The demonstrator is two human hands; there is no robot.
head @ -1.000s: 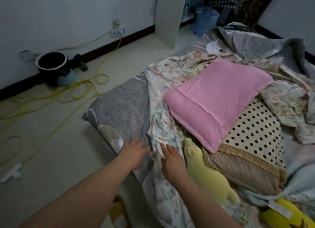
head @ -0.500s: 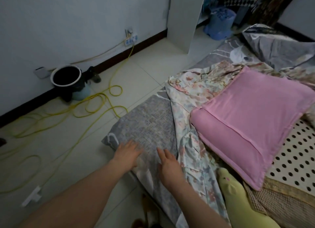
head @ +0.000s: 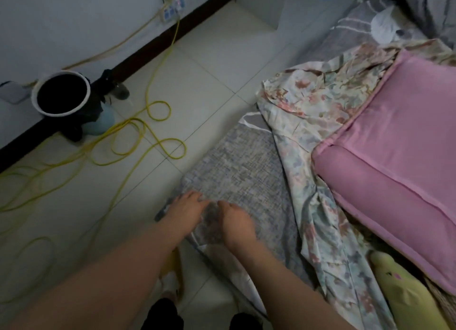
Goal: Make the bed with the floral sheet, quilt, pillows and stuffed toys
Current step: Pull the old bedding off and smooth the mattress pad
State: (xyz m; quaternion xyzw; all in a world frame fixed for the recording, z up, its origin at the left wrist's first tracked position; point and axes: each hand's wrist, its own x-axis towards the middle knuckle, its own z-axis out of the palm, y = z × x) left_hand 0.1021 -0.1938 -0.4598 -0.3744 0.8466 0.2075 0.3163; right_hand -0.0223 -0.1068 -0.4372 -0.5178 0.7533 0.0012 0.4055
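At the bed's near corner, low at 6 o'clock, the left hand (head: 188, 205) and right hand (head: 236, 221) are lying close together on the grey woven mattress cover (head: 246, 171) – fingers of both are curling into a small bunch of it between them. The crumpled pastel floral sheet (head: 308, 157) is trailing down the bed at 3 o'clock, touching the pink rectangular pillow (head: 394, 162) – a yellow-green plush stuffed toy (head: 407, 295) is lying at 4 o'clock. A looped yellow cable (head: 138, 137) is sprawling over the floor at 9 o'clock.
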